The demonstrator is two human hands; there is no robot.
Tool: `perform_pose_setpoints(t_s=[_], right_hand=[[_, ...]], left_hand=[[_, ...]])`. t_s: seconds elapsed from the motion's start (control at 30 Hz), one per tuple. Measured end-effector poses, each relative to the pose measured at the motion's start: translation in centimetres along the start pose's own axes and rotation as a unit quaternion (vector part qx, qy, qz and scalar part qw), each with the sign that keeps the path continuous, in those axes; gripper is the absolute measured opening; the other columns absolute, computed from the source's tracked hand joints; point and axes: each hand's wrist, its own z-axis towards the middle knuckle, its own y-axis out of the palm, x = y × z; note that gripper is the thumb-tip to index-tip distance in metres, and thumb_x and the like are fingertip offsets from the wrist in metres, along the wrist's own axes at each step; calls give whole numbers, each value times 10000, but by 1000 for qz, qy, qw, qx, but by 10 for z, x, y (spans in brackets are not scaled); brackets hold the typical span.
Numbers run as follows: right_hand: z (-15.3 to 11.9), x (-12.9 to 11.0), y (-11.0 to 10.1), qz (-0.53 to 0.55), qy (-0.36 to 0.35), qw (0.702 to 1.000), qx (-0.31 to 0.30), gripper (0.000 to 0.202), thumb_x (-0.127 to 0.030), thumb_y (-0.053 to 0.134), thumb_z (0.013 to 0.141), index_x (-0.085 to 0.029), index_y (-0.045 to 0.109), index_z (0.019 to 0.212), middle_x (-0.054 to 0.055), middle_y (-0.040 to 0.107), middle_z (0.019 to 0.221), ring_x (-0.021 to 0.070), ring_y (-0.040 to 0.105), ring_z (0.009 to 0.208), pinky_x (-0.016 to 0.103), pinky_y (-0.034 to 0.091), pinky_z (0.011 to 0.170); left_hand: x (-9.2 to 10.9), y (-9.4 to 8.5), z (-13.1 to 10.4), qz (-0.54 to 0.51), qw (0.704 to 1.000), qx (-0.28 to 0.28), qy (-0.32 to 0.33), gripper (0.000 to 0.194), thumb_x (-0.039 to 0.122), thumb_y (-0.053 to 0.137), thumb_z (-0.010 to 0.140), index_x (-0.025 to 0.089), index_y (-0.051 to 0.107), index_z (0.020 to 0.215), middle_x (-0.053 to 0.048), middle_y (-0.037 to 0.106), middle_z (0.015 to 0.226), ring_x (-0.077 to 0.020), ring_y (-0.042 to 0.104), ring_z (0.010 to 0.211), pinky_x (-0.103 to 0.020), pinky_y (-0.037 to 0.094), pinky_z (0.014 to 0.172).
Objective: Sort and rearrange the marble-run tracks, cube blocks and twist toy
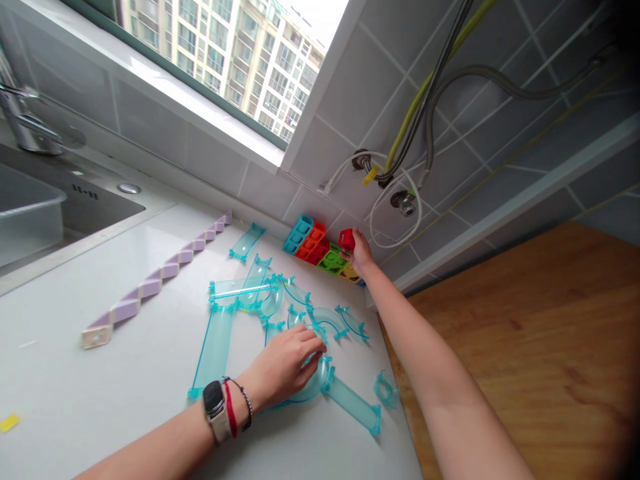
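Note:
At the back of the counter, my right hand (361, 255) is closed around a small red block (347, 239), held just above a row of coloured blocks. That row has a light-blue block (299, 233), an orange block (311, 240), a green block (332, 257) and a yellow block (349, 272). My left hand (293, 360) lies over clear teal track pieces with its fingers curled together. Its fingertips are by a curved piece, and what they hold, if anything, is hidden. Around it are a long straight teal track piece (216, 343) and a narrower one (355, 403).
A purple folded strip (160, 277) stretches across the counter (150, 413) at left. A sink (95, 213) with a faucet (30, 123) stands beyond. Hoses (425, 100) hang on the tiled wall at right. One teal piece (385, 390) sits near the counter's right edge.

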Motion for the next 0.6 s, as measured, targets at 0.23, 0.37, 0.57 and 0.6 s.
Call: perform_pose_setpoints(t_s=[0.23,0.37,0.57,0.6], right_hand=[[11,5,1,-115,-25,992,42,418,-647,671,816,-260,520,769,28,674,748,246,709,771,369,590,677],[20,4,9,-175,-50,981,66,475,-601,788,722,-259,479,606,33,629,666,287,699,843,377,569,745],[33,6,25,-181,-24,983,36,464,-658,654,849,-239,588,661,47,631,682,278,698,763,428,612,673],[33,6,26,-176,-22,984,27,451,-650,613,883,-232,627,716,56,655,734,271,702,763,436,620,665]], left_hand=[[0,1,0,5,1000,-2,1,195,162,506,985,209,691,1023,-69,720,968,-229,643,946,-346,531,825],[-1,1,-1,6,1000,-1,2,192,175,501,996,213,688,1019,-70,719,967,-227,643,939,-341,528,823],[1,0,0,14,1000,-7,1,185,159,504,985,211,679,1015,-63,722,971,-230,633,941,-347,519,833],[1,0,0,13,1000,-9,1,183,152,508,979,210,678,1017,-61,723,979,-232,631,943,-349,518,833]])
